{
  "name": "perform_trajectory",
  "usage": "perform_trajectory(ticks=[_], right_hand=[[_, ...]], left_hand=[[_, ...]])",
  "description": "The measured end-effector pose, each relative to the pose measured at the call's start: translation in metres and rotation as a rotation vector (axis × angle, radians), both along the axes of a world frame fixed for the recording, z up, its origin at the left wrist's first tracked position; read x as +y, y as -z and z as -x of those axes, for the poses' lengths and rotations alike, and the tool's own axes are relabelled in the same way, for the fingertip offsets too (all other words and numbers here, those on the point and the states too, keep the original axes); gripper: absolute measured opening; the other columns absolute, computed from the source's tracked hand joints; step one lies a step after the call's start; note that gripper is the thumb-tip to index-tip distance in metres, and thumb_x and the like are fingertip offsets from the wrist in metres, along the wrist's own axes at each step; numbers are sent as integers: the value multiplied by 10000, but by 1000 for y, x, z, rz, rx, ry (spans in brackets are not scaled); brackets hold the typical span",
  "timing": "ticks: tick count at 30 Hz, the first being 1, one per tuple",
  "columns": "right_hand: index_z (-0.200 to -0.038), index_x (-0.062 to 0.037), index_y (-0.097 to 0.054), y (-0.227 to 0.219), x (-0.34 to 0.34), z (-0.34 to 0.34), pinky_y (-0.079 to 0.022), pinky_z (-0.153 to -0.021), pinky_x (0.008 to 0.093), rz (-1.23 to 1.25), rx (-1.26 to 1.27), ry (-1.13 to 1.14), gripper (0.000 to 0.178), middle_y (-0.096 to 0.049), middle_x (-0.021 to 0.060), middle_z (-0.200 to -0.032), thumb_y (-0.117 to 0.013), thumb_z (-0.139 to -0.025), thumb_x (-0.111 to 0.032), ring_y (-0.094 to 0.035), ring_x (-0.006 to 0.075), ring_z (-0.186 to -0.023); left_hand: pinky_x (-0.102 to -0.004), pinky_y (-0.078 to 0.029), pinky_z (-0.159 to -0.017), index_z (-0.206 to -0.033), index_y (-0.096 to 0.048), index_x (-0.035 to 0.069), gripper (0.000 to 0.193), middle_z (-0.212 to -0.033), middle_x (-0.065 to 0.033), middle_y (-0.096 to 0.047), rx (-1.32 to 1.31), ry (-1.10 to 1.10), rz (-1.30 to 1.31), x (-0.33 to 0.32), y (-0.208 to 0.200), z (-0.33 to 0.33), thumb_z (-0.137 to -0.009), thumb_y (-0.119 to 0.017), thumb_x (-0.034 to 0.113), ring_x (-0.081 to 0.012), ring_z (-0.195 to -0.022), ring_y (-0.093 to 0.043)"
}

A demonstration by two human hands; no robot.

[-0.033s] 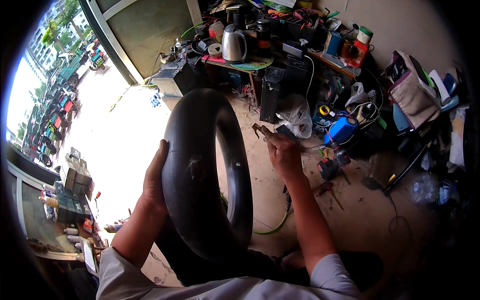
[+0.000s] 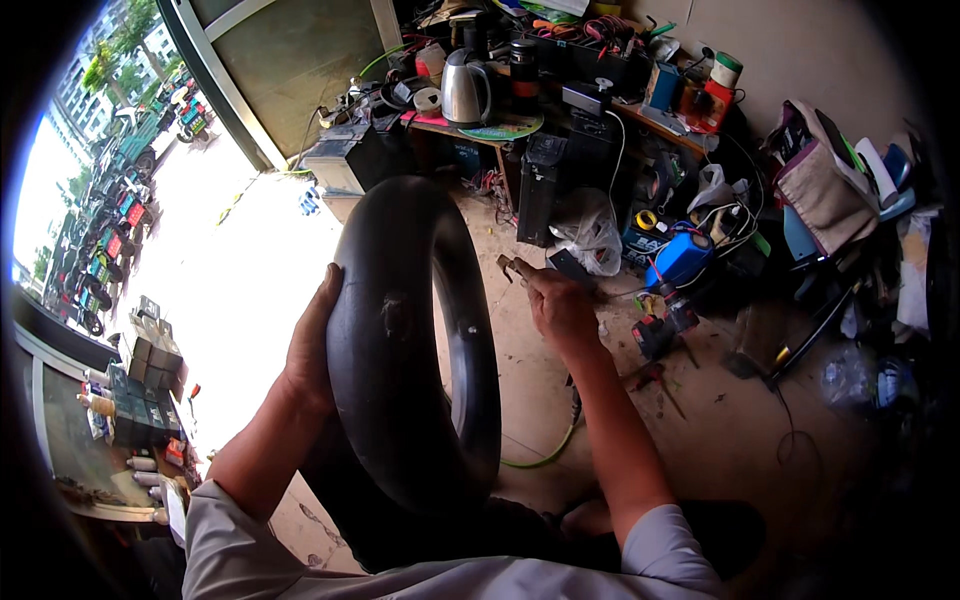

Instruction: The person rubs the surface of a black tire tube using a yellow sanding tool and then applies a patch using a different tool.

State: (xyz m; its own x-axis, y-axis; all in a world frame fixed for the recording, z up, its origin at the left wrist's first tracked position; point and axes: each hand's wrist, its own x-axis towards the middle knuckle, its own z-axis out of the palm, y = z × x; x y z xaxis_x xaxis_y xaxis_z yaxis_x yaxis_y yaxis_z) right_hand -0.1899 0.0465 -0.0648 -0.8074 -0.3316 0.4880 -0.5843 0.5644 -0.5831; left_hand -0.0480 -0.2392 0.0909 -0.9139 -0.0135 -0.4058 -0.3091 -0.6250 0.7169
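An inflated black inner tube [image 2: 370,400] stands on edge in front of my body. My left hand [image 2: 314,350] grips its left side, thumb up along the rubber and the other fingers hidden behind it. A rough, scuffed spot [image 2: 396,315] shows on the tube's near face. To the right of the tube, apart from it, my right hand [image 2: 563,312] is closed on a small brownish hooked piece [image 2: 510,267], whose exact kind I cannot make out.
A crowded bench at the back holds a steel kettle [image 2: 463,92]. A red and black power drill [image 2: 665,325], a blue pack [image 2: 682,258] and a plastic bag [image 2: 592,235] lie to the right. A green hose [image 2: 545,460] crosses the floor. Boxes [image 2: 145,405] stand at left.
The inner tube has shifted slightly left. My right hand has moved a little left and down with the hooked piece, and my left hand has slid slightly up.
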Motion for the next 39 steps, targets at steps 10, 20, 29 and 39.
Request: perform_trajectory(ticks=[10,20,29,39], right_hand=[[-1458,-131,-748,81,-7,38,-612,-852,442,111,-152,-75,476,-781,201,-1042,-597,-1030,14,-775,378,-980],[-1443,-187,-762,166,-58,51,-624,-808,459,-185,-270,-46,491,-724,122,-1033,-828,-957,-193,-741,355,-919],[-1357,-179,-799,199,-97,45,-610,-690,437,-132,-176,-51,475,-694,92,-922,-889,-923,-348,-723,332,-762],[-1121,-100,-789,236,-131,43,-618,-702,483,-179,-250,-94,266,-764,147,-901,-809,-1005,-339,-762,375,-823]], left_hand=[[-429,-687,-916,-1418,-691,57,818,-1179,-184,-801,-79,47,47,-47,128,89,-1049,-561,776,-299,-1015,-807],[-434,-715,-828,-1495,-615,11,938,-1186,-241,-778,41,-80,-292,-80,176,81,-1040,-516,826,-339,-960,-813],[-357,-597,-917,-1438,-661,-3,439,-1207,-152,-781,30,161,373,-92,325,117,-1156,-647,333,-249,-1058,-762],[-436,-624,-943,-1329,-788,62,304,-1169,-176,-816,474,348,1414,-77,461,144,-1078,-659,174,-322,-1038,-787]])
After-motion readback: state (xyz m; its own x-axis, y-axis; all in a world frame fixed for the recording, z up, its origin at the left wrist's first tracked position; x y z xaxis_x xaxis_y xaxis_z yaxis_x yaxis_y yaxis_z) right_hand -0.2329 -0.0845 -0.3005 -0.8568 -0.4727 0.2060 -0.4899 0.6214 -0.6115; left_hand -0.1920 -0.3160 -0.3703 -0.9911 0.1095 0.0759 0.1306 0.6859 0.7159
